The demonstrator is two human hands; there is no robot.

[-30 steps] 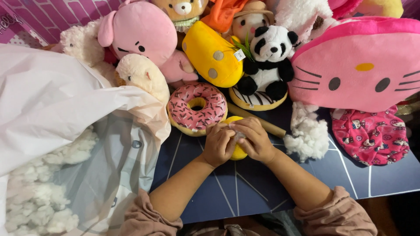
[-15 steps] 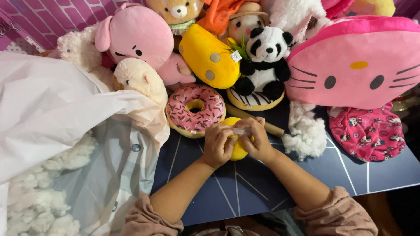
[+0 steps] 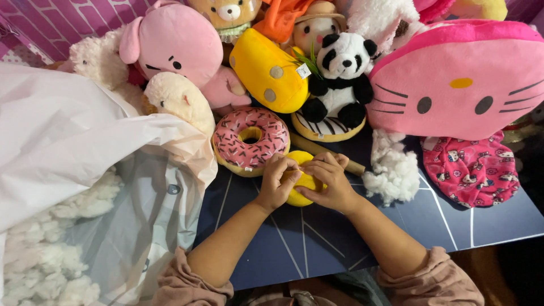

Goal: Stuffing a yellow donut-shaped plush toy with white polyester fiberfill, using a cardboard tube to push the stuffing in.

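Both of my hands close around a small round yellow plush (image 3: 301, 182) resting on the dark blue table (image 3: 317, 238). My left hand (image 3: 277, 181) grips its left side, fingers curled over the top. My right hand (image 3: 328, 180) covers its right side, fingertips pinching at the top of the plush. A wooden stick (image 3: 354, 168) lies just behind my right hand. A pink sprinkled donut plush (image 3: 249, 139) sits right behind my left hand.
A clump of white stuffing (image 3: 391, 167) lies right of my hands. A big plastic bag of stuffing (image 3: 85, 187) fills the left. Behind: panda plush (image 3: 340, 76), yellow cheese plush (image 3: 266, 71), pink round plush (image 3: 173, 45), pink cat-face cushion (image 3: 459, 79), pink patterned pouch (image 3: 467, 170).
Both hands stay on the yellow plush; the fingers have shifted slightly at its top. The view has moved a little.
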